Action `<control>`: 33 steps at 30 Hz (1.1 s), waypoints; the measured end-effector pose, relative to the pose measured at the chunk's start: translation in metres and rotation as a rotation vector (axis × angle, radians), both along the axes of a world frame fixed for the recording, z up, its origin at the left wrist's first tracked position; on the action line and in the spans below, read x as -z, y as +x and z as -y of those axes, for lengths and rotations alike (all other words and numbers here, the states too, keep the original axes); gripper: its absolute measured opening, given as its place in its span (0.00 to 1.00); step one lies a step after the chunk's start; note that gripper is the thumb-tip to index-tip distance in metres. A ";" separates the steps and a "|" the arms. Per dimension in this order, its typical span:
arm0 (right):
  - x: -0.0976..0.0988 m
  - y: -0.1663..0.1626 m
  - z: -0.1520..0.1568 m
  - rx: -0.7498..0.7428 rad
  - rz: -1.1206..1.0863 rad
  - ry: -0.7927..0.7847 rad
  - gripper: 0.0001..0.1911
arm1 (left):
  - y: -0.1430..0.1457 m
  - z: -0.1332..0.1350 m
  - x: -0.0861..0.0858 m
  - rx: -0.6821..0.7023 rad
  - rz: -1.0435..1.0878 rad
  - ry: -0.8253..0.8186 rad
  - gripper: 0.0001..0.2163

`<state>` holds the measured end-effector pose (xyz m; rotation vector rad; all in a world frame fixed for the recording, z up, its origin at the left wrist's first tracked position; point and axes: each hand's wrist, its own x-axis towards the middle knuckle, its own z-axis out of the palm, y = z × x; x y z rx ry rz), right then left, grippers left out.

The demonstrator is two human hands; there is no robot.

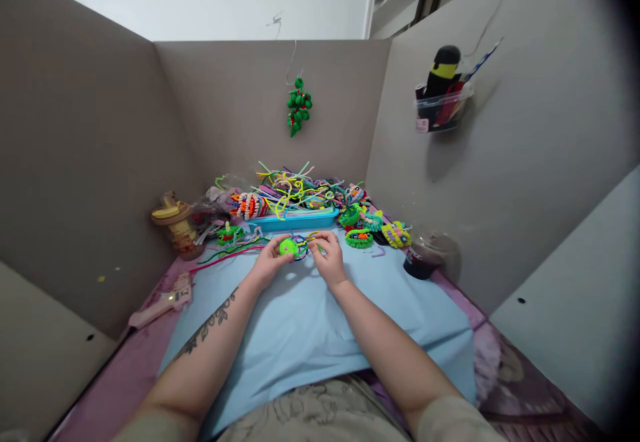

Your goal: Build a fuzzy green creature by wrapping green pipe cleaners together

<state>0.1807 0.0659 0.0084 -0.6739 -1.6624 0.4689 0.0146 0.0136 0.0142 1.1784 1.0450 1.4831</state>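
Note:
Between my hands, above the blue cloth, is a small pipe cleaner craft (289, 248) with a bright green round part and blue and yellow strands on its right side. My left hand (273, 259) is closed around the green part, thumb at its lower edge. My right hand (327, 255) pinches at the strands on the right, fingertips together near a yellow piece. Several loose pipe cleaners (235, 251), green and pink, lie to the left of my left hand. Just behind my hands stands a blue tray (300, 221).
A heap of colourful pipe cleaners (290, 189) fills the tray. Finished-looking pipe cleaner pieces (359, 238) lie to its right, near a dark cup (423, 259). A pink glue gun (165, 302) rests at left, below a yellow-topped figure (175, 225). Grey panels (270, 95) surround the table.

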 end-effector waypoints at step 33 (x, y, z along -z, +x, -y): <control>0.028 -0.013 -0.027 -0.284 -0.009 -0.365 0.10 | 0.007 0.004 0.007 0.112 -0.003 -0.016 0.33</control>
